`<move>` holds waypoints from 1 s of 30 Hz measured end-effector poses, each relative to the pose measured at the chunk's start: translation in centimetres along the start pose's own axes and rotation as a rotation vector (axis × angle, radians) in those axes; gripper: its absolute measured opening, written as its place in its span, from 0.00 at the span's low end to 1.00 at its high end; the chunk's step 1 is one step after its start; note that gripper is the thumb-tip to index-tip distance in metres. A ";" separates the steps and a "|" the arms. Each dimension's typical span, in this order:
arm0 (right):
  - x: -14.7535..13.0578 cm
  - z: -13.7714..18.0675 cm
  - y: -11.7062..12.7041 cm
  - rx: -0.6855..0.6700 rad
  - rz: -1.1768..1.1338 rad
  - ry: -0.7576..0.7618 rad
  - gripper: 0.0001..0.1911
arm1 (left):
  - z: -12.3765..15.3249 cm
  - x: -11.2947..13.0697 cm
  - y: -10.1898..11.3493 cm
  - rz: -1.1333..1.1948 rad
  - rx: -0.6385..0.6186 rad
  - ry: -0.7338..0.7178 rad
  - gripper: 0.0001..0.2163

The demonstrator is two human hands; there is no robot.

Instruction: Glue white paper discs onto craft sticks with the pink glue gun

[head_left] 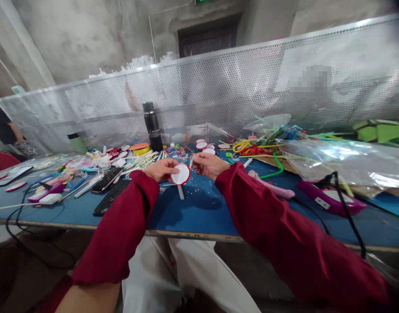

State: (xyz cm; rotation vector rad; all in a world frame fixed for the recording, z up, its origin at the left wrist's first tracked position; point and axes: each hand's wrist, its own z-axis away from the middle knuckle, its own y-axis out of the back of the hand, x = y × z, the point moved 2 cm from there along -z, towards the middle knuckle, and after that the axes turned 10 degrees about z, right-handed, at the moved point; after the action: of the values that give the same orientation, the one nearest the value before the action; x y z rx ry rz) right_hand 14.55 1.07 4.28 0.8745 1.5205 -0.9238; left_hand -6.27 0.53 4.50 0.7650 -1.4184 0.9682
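Between thumb and fingers, my left hand [162,170] holds a round white disc [180,174] with a red rim, its white face turned toward me. Close to the disc's right edge, my right hand [208,164] is pinched round a small, thin, pale strip [191,161]; its exact kind is too small to make out. Both hands are above the blue tabletop [193,219]. Below the disc a whitish stick [181,192] shows on the table. More white discs with red rims [208,151] lie beyond my right hand.
A black bottle [153,126] stands behind my hands, near a perforated metal screen [199,93]. Phones [107,179], pens and pale sticks crowd the left. To the right are a pink glue gun [273,184], a purple power strip [330,198], coloured pipe cleaners and clear plastic bags [336,163].
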 end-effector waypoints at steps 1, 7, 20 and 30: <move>0.1 -0.1 0.0 0.009 0.008 -0.010 0.13 | 0.0 0.1 0.0 -0.015 0.013 -0.011 0.22; 0.2 -0.2 0.2 0.031 -0.001 -0.024 0.09 | 0.0 0.3 0.6 -0.040 0.102 -0.061 0.20; 0.3 -0.3 0.5 0.031 0.016 -0.013 0.12 | -0.2 -0.4 -0.8 -0.065 0.063 -0.109 0.19; 0.0 -0.3 0.3 0.028 0.006 -0.004 0.12 | 0.0 -0.5 -1.7 0.093 0.052 -0.123 0.20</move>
State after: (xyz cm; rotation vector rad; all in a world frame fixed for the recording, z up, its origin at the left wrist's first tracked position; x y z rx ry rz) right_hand 14.71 1.51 4.30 0.8968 1.5042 -0.9442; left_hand -4.72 -0.23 4.24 0.8143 -1.5516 1.0476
